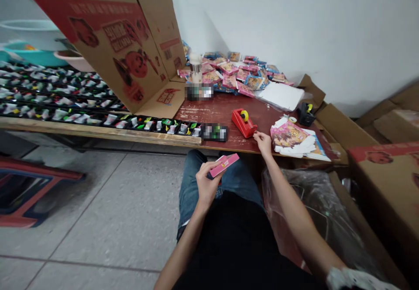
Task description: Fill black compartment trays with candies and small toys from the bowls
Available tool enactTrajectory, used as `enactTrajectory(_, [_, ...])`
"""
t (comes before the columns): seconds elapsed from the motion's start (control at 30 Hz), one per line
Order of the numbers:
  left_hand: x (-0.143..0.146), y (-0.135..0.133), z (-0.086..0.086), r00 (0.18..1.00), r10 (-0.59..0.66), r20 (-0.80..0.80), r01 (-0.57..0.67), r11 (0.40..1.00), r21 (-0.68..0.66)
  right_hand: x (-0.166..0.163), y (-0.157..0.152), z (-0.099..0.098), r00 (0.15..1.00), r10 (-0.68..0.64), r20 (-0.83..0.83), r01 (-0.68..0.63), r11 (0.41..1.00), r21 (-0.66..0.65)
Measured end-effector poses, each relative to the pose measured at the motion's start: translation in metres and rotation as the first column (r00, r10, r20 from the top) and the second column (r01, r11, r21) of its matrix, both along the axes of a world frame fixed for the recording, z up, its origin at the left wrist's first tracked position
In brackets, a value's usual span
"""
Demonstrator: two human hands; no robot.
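My left hand (206, 180) pinches a small, flat, pink cardboard box (225, 166) between thumb and fingers, holding it tilted above my blue denim trousers (191, 185), just short of the near edge of the red-brown, worn-topped counter (225, 111). My right hand (264, 143) reaches over that edge, its thumb and forefinger pressed together at the near end of a red plastic tape dispenser (244, 124), which carries a yellow-cored tape roll (244, 115); whether a strip of tape lies between the fingertips I cannot tell. Just right of this hand lies a stack of flat, pink printed cartons (288, 136), with a black tape dispenser (306, 114) behind it; a loose heap of pink and blue packets (232, 71) lies farther back, near the wall. For sound handling here, I judge that the box calls for a light grip on its edges, since thin card may buckle under hard pressure, and that any tape is best held by its very end and drawn evenly in line with the dispenser, a sideways tug being likely to shift the base or crease the strip.
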State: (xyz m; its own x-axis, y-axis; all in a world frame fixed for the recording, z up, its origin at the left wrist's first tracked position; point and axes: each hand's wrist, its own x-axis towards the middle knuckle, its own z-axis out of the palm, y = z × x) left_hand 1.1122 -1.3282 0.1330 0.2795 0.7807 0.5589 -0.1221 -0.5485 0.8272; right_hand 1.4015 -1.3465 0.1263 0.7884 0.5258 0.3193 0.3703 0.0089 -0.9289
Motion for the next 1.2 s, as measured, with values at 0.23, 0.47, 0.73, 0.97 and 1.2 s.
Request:
enactTrajectory(0.23, [-0.001,0.002,-0.008,0.996,0.077,0.048,-0.084,0.982,0.170,-0.119,-0.073,0.028,0.907,0.400,-0.132,-0.372,0.907,0.196])
enactTrajectory(0.47, [-0.003,-0.005,-0.004,0.994,0.089,0.069,-0.098,0.984,0.148,-0.195,-0.070,0.034,0.777,0.567,-0.274,-0.552,0.823,0.137])
enactTrajectory(0.73, [-0.002,-0.012,0.005,0.962,-0.252,0.105,0.263,0.960,-0.101,-0.187,-0.065,0.031,0.885,0.443,-0.145,-0.410,0.888,0.208])
enactTrajectory(0.97, [0.000,-0.015,-0.003,0.990,-0.128,0.063,0.136,0.979,-0.152,-0.187,-0.069,0.037,0.874,0.474,-0.106,-0.462,0.879,0.121])
enactTrajectory(1.2, [-0.003,-0.013,-0.007,0.994,-0.094,0.055,0.094,0.995,0.016,-0.189,-0.068,0.041,0.887,0.444,-0.130,-0.438,0.896,0.075])
